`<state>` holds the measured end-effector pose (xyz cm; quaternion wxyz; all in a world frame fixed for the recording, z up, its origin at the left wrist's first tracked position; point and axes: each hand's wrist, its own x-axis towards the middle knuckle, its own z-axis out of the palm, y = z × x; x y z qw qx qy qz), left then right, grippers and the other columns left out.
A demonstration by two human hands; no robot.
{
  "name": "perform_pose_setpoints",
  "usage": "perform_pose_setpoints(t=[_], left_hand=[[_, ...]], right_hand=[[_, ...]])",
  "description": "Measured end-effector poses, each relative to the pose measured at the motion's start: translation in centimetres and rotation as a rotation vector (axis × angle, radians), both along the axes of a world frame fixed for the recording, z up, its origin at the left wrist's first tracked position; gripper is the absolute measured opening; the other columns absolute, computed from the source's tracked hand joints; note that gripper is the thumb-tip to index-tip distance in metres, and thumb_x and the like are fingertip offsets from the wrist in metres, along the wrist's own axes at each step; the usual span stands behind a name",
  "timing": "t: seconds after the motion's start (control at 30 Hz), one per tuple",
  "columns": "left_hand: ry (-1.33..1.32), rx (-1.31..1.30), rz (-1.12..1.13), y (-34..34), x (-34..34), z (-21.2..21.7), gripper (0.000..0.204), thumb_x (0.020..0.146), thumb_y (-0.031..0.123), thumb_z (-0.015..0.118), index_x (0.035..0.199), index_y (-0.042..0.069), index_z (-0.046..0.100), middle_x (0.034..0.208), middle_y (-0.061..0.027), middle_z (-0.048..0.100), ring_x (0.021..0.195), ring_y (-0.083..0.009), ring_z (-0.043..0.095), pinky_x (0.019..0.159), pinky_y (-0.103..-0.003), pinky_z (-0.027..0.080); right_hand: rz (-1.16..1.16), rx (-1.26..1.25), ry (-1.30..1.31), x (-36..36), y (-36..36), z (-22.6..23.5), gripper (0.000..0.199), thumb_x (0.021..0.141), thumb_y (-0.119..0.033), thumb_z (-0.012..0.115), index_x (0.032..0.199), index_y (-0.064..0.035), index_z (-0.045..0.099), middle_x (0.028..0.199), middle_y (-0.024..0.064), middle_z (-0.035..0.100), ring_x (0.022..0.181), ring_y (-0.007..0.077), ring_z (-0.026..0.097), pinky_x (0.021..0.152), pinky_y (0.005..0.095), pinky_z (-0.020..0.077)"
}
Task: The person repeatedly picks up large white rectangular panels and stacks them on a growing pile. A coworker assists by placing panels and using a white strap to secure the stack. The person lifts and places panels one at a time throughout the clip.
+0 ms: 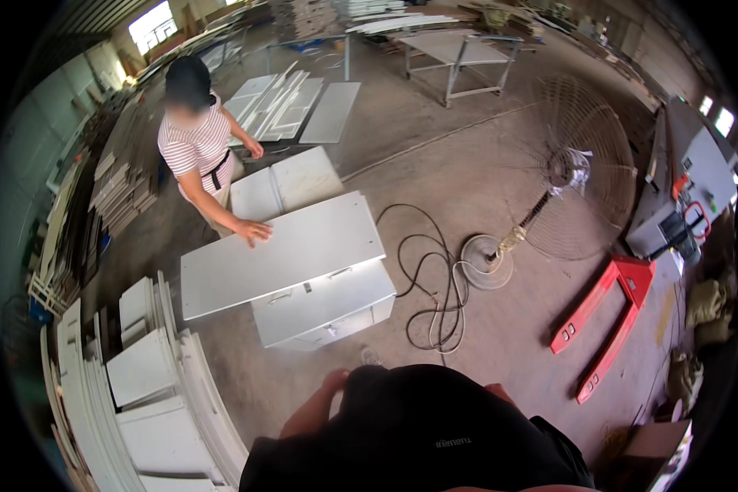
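Note:
Below my dark shirt's edge, my left hand (334,382) shows only in part at my left side, and its fingers are hidden. Of my right hand (500,393), just a small bit shows at the shirt's other side. Neither is seen touching anything. Ahead, a long light grey panel (279,254) lies slantwise over a white cabinet (328,307) with small metal handles. Behind the panel is another pale cabinet-like box (279,189). A co-worker in a striped shirt stands at the far left, one hand (254,233) resting flat on the panel.
White boards (143,369) stand stacked at the near left. A large caged fan (566,168) stands to the right, with a loose cable (439,316) on the floor beside it. Further right are red pallet-jack forks (615,320). A metal-framed table (459,53) stands at the back.

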<state>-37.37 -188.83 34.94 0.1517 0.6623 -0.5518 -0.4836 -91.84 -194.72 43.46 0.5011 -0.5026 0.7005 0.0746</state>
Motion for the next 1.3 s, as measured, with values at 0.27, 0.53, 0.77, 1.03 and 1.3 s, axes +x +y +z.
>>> perform_pose_setpoints(t=[0.27,0.53,0.77,1.03,1.3], left_hand=[[-0.414,-0.213,0.377,-9.8,5.3,2.9,0.028,0.079,0.030,0.049,0.094,0.008,0.059,0.096,-0.0141,0.062,0.091,-0.0321,0.058,0.079,-0.042,0.047],[-0.621,-0.296,0.295,-12.6,7.2,4.3,0.029,0.072,0.017,0.056,0.099,0.006,0.059,0.118,-0.0146,0.050,0.108,-0.0305,0.050,0.086,-0.043,0.045],[-0.621,-0.163,0.214,-13.3,5.5,6.0,0.037,0.071,0.026,0.062,0.103,0.009,0.061,0.133,-0.0157,0.038,0.119,-0.0314,0.042,0.093,-0.042,0.042],[-0.631,-0.042,0.330,-15.3,5.4,2.2,0.029,0.071,0.029,0.057,0.088,0.008,0.067,0.104,-0.0155,0.059,0.094,-0.0341,0.059,0.079,-0.043,0.049],[-0.663,0.184,0.214,-21.3,3.3,0.9,0.031,0.073,0.031,0.054,0.086,0.005,0.066,0.092,-0.0186,0.064,0.087,-0.0369,0.061,0.077,-0.045,0.050]], right_hand=[[0.352,-0.216,0.009,6.5,-6.4,-5.1,0.042,0.081,-0.048,0.053,0.083,-0.0073,0.066,0.069,0.0078,0.064,0.067,0.0208,0.062,0.065,0.0342,0.0486],[0.026,-0.122,-0.132,14.9,-15.1,2.3,0.037,0.083,-0.041,0.055,0.087,-0.0056,0.064,0.065,0.0065,0.062,0.056,0.0168,0.059,0.055,0.0315,0.0481],[0.460,-0.218,-0.157,9.0,-19.0,-4.0,0.031,0.083,-0.037,0.055,0.090,-0.0080,0.064,0.065,0.0056,0.063,0.057,0.0153,0.061,0.055,0.0289,0.0496],[0.456,-0.213,-0.163,9.3,-29.3,-3.5,0.031,0.083,-0.033,0.055,0.102,-0.0105,0.062,0.085,0.0080,0.066,0.071,0.0186,0.064,0.065,0.0331,0.0522],[0.137,-0.029,-0.251,5.4,-35.9,-6.8,0.038,0.080,-0.039,0.058,0.096,-0.0049,0.064,0.079,0.0069,0.066,0.066,0.0151,0.064,0.061,0.0298,0.0535]])
